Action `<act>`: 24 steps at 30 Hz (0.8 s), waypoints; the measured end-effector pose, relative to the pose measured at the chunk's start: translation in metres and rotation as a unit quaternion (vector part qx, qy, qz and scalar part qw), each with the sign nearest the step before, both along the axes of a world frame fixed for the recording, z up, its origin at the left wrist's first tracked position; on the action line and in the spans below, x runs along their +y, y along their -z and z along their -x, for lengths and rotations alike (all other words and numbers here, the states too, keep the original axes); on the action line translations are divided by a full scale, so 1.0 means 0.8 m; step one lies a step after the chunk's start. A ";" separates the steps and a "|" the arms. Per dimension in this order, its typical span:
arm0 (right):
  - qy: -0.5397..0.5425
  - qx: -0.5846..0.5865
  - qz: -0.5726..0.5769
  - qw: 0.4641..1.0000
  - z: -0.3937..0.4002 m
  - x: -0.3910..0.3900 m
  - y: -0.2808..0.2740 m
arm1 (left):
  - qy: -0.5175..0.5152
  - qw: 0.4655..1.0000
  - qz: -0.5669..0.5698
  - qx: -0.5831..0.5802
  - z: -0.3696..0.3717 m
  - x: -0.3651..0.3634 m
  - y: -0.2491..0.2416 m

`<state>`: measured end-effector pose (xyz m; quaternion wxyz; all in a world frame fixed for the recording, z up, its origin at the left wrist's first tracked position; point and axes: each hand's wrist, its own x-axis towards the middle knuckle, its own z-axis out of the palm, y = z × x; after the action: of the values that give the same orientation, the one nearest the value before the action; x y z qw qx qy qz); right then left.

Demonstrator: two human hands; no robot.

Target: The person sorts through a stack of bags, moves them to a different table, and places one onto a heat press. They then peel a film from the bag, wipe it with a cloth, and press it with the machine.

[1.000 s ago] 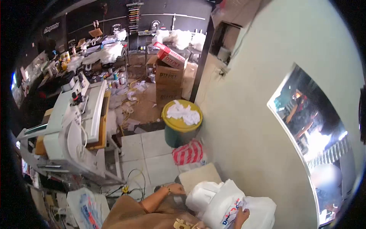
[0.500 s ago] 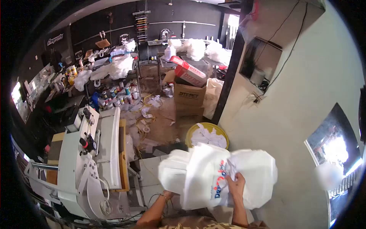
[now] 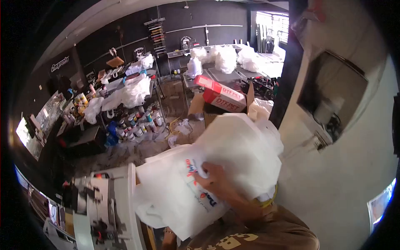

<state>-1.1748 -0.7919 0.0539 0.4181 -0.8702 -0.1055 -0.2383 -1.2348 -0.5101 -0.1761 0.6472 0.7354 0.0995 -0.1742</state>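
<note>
A stack of white cloth-like bags point(image 3: 175, 208) with red and blue printed lettering spreads out in front of my body, partly blurred by motion. My right hand point(image 3: 210, 177) lies across the top, its fingers bent and gripping the bag fabric beside the print. Only the wrist of my left hand point(image 3: 168, 236) shows at the lower edge; its fingers are hidden beneath the stack. A loop handle hangs at the stack's lower left.
A white press-like machine point(image 3: 100, 208) stands at left. Beyond the bags, a cardboard box point(image 3: 198, 109) holds red-and-white boxes point(image 3: 227, 98). Paint cans point(image 3: 137, 125) crowd the floor by a table of white bags point(image 3: 135, 91). A wall point(image 3: 333, 187) stands close on the right; a yellow tub point(image 3: 268, 200) is mostly covered.
The bags have risen and shifted left, nearer to me, and now cover most of the tub. My right hand has moved up and left with them. The view has turned and moved forward.
</note>
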 end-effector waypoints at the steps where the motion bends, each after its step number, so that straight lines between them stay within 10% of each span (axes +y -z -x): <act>1: -0.038 0.012 -0.052 0.998 -0.031 0.010 -0.011 | -0.007 1.000 -0.005 0.005 -0.018 0.004 -0.004; 13: -0.221 -0.031 -0.028 0.974 -0.405 0.157 -0.103 | -0.005 0.999 -0.011 0.032 -0.328 0.055 0.030; 24: -0.265 -0.010 -0.040 0.963 -0.701 0.277 -0.043 | 0.075 0.997 -0.022 -0.016 -0.650 0.093 -0.007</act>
<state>-0.6136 -0.5704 0.0882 0.5000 -0.7913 -0.3263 -0.1316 -0.7147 -0.4359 -0.1709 0.6175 0.7576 0.0373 -0.2083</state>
